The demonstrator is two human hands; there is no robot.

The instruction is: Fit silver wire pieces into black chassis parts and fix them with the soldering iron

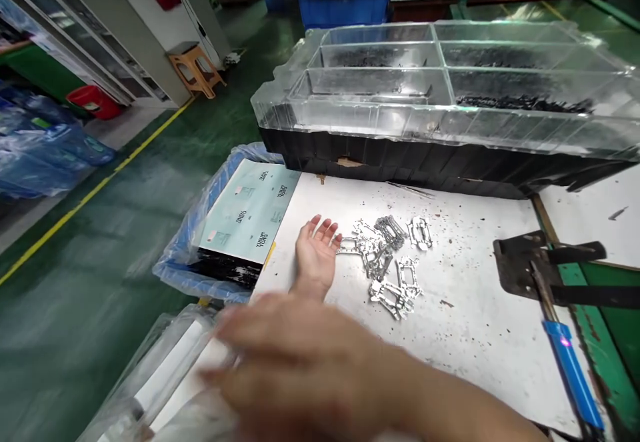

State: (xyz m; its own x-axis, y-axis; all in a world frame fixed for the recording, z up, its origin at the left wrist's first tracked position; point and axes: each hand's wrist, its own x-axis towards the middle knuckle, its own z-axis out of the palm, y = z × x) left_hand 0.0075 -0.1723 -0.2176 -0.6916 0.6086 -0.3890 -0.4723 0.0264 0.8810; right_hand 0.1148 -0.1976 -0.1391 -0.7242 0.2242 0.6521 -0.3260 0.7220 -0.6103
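Head-worn camera looks forward and down onto a workbench (pixel 465 335).

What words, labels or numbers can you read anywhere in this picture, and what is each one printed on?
"YOUNG": best reading of the dark capitals repeated sideways on the pale green printed sheet; the word beside it is too blurred to read with certainty.
The small marks beside those words on the sheet are too small to read.
No other text is legible.
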